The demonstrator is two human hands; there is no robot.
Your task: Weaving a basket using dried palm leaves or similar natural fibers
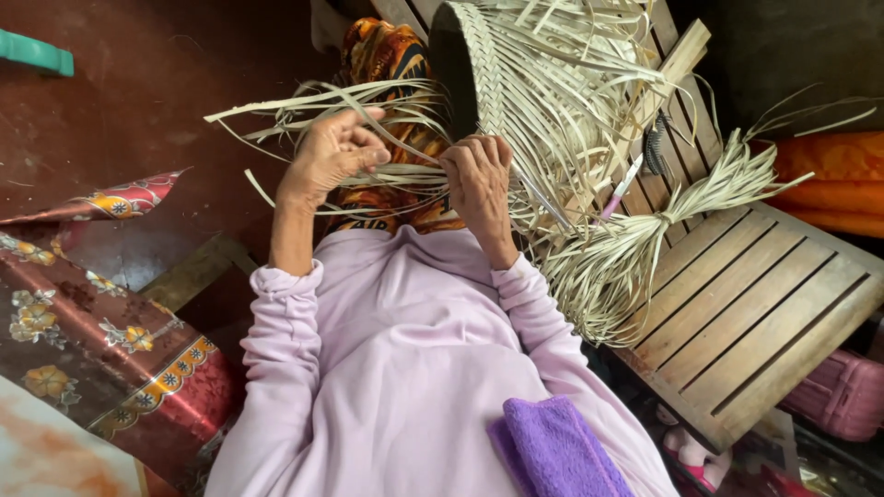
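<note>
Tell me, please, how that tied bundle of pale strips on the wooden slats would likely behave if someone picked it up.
The bundle of strips probably feels light and floppy: thin strips fan loosely from one tie. It likely sags at both ends, and seems unlikely to roll.

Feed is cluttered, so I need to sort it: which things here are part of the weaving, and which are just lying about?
In hand: left hand pinching loose strips; right hand on the half-woven basket; tied strip bundle.

Lying about: purple towel, comb, wooden bench, floral cloth.

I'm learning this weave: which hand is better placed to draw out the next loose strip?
Probably the left hand: it already pinches loose strips fanning outward, while the right hand grips the woven edge of the basket.
</note>
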